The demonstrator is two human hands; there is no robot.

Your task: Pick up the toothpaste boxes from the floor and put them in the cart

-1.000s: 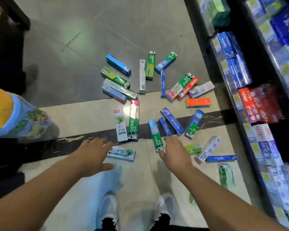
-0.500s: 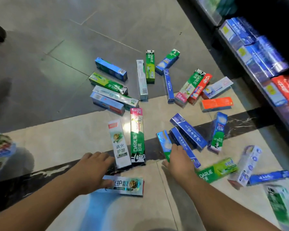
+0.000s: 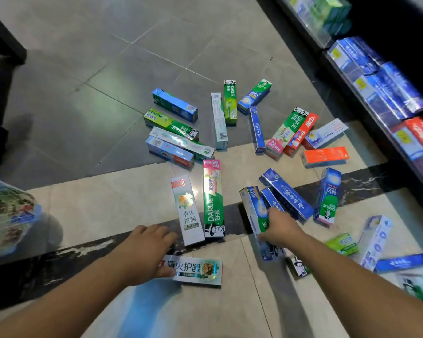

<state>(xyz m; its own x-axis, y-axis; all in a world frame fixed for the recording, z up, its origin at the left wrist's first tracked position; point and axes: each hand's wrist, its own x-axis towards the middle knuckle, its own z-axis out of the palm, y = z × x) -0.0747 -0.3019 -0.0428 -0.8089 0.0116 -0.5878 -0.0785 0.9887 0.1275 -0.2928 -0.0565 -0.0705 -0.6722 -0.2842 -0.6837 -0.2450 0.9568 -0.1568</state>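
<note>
Grey and beige floor tiles (image 3: 83, 118) with a dark marble stripe, shop aisle, toothpaste boxes scattered all over. At 9 o'clock, far left edge, there's a blurry mesh bag (image 3: 7, 215) of colourful packs, can't make out more.

Left hand (image 3: 147, 252) is down around 6 to 7 o'clock, fingers curled over the left end of a silver box (image 3: 198, 269) lying flat, thumb under its near edge, so it's gripping that one. Just past it at 12 o'clock from the hand stand out a white box (image 3: 187, 211) and a green Darlie box (image 3: 213, 198), side by side, touching, both flat on the floor.

Up around 11 to 12 o'clock is a fan of boxes, a blue one (image 3: 175, 104) the farthest left.

Right hand (image 3: 280, 228) at roughly 5 o'clock is wrapped around a blue and green box (image 3: 253, 213), which tilts up off the floor at its far end. Two dark blue boxes (image 3: 286, 193) lie right beside it.

Further right: an orange box (image 3: 325, 156) at 3 o'clock, then store shelves (image 3: 376, 93) stacked with more blue and red boxes along the right edge.
</note>
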